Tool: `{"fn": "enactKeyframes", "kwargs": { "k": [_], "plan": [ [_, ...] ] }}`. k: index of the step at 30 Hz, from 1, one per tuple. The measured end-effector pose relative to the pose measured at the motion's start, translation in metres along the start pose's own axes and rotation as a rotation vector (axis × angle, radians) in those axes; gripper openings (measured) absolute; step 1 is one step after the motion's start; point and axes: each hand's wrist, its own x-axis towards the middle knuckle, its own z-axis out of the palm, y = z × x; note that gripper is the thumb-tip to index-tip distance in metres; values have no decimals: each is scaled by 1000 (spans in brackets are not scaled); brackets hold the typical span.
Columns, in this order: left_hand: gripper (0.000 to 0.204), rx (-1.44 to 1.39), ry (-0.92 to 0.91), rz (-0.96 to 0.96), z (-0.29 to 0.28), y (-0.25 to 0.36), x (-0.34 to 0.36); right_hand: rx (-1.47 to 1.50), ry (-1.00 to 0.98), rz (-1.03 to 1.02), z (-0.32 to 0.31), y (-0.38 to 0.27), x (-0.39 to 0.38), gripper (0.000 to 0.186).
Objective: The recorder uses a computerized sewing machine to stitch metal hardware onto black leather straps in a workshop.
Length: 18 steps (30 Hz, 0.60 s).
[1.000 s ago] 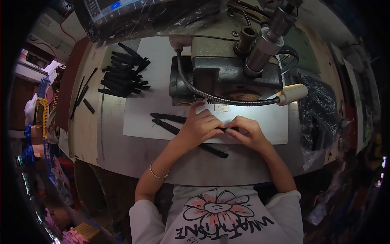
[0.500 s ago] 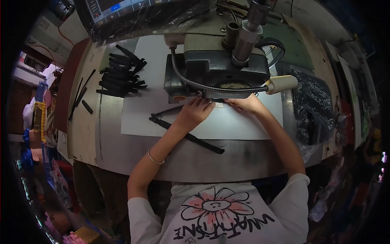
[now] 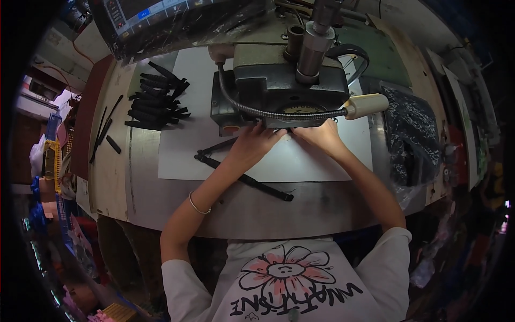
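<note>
Nearest the camera, a white shirt with a flower print (image 3: 284, 279); both forearms run up from it over the grey tabletop (image 3: 161, 198). A thin bangle (image 3: 197, 204) sits on the left wrist. A long black strap (image 3: 252, 180) lies slanted across the tabletop edge and onto a pale sheet (image 3: 300, 163), its lower end free near the tabletop's front, its upper part passing under the left forearm toward the hands; a second thin black strip (image 3: 217, 147) branches off just left of the left hand. Left hand (image 3: 256, 140) rests palm down on the sheet, fingers stretched forward and flat, pressing on the strap's far end right at the machine base; whether it pinches the strap or only presses it, cannot tell. Right hand (image 3: 322, 137) lies just beside it, fingertips nearly meeting the left's, also flat and pushed under the machine head; its grip is hidden by the lamp arm. Directly beyond, a dark industrial sewing machine (image 3: 284, 88) with a flexible gooseneck lamp (image 3: 365, 105) crossing in front of it. Left of the machine, well apart from the hands, a loose pile of black strap pieces (image 3: 158, 102); further left, a few stray pieces (image 3: 104, 131). Right of the machine, a dark plastic bag (image 3: 413, 134). At the far edge, a plastic-wrapped control panel (image 3: 171, 21).
</note>
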Motion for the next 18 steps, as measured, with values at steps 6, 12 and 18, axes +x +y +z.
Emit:
{"fn": "enactKeyframes", "kwargs": {
  "k": [6, 12, 18],
  "plan": [
    [37, 20, 41, 96, 3, -5, 4, 60, 364, -585, 19, 23, -24, 17],
    [37, -23, -18, 117, 5, -11, 0, 20, 445, -550, 18, 8, -29, 14],
    [32, 5, 116, 194, 1, -9, 10, 43, 412, -556, 29, 17, -27, 12]
  ]
}}
